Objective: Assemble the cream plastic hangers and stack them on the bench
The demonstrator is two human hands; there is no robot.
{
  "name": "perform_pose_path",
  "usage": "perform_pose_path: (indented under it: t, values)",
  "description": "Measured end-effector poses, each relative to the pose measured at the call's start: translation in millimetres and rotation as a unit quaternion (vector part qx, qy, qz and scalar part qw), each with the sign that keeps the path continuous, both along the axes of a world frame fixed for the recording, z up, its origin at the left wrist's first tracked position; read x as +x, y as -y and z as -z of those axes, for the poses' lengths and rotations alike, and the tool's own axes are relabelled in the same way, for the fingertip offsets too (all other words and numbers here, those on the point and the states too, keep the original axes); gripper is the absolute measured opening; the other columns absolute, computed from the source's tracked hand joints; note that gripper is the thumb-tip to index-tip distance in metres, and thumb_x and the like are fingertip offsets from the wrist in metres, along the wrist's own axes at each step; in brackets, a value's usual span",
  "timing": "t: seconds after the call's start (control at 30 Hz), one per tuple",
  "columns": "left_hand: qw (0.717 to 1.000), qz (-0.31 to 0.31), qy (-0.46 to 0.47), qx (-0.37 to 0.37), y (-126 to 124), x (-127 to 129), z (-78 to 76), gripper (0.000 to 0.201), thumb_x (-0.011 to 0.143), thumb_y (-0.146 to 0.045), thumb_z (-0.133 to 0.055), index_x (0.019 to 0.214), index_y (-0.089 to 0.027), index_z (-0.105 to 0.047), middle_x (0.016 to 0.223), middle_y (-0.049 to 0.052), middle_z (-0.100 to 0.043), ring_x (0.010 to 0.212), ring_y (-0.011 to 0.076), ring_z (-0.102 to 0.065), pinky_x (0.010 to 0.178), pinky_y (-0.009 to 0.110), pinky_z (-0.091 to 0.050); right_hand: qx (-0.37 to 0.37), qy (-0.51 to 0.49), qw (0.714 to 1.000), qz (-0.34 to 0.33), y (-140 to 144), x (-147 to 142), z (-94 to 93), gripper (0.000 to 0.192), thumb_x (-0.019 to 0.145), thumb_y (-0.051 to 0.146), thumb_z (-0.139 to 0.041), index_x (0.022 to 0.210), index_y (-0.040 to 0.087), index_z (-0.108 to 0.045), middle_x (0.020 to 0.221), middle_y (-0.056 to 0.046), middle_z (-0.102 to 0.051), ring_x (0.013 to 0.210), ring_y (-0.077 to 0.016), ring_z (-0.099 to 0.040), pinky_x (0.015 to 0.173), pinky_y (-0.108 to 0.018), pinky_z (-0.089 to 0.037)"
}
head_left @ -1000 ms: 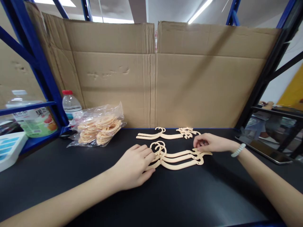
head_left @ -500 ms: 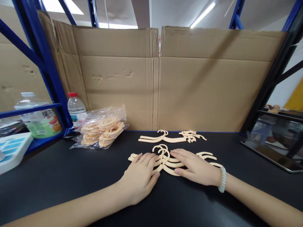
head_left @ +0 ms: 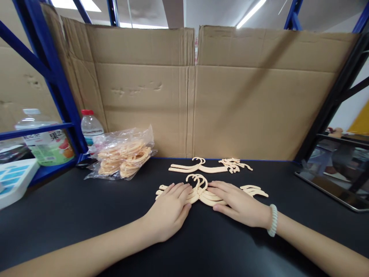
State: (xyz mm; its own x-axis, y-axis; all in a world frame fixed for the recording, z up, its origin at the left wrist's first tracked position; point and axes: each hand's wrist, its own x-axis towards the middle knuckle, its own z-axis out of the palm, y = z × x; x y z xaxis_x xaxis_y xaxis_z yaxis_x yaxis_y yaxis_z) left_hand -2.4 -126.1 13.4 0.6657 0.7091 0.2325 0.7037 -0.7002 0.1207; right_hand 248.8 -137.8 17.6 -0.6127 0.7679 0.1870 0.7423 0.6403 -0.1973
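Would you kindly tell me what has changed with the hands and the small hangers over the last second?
The right hand came in from the stack's right end and now lies flat on the stack of cream plastic hangers beside the left hand, which stayed on its left half. The stack's left arms now show past the left fingers. The far row of hangers and clear bag of hangers stayed put.

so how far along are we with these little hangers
One stack of hangers lies set aside by the cardboard wall. In hand: the left hand and right hand press flat on a second stack. Left: the bag of hangers looks quite full.
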Motion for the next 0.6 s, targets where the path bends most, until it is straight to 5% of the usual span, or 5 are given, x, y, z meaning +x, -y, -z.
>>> perform_pose_path:
  t: [0.6]
  values:
    - [1.000,0.011,0.007,0.007,-2.1,0.8,3.9,0.044,0.093,-0.024,-0.037,0.135,-0.014,-0.045,0.141,0.014,-0.048,0.131,0.0275,-0.042,0.110,0.050,-0.032,0.019,-0.025,0.999,0.027,1.1,-6.5,1.9,0.042,0.094,0.037,-0.046,0.134,0.022,-0.048,0.135,-0.010,-0.051,0.125,-0.0270,-0.044,0.104,-0.046,-0.038]
